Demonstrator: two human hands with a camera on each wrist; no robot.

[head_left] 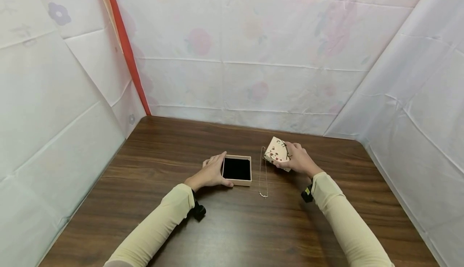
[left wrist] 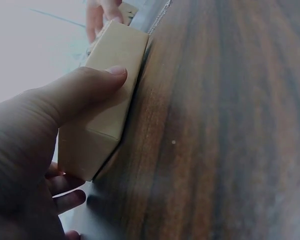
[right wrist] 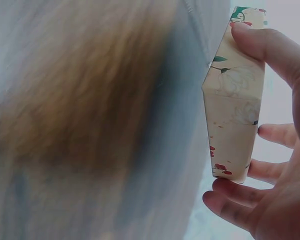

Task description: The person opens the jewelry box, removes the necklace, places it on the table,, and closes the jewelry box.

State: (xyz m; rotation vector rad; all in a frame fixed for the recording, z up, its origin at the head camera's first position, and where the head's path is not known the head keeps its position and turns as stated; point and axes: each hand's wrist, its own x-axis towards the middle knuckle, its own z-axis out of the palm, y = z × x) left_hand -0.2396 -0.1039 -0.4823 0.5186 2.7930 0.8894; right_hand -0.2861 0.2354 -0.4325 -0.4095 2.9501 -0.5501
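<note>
A small square box base (head_left: 241,183) with a black lining sits on the wooden table. My left hand (head_left: 210,172) holds it at its left side, the thumb (left wrist: 102,82) along the near cream-coloured wall. To the right, my right hand (head_left: 299,160) grips the matching box lid (head_left: 277,150), printed with red flowers and dark branches. The lid is tilted; in the right wrist view the thumb lies on one side wall, fingers around the other sides. Between base and lid lies a fine chain necklace (head_left: 263,195), its small pendant toward me and its far end by the lid.
The dark wooden table (head_left: 239,234) is bordered by pale printed cloth (head_left: 232,57) behind and at both sides. A red strip (head_left: 127,49) runs down the back left corner. Each wrist carries a small black camera (head_left: 198,211).
</note>
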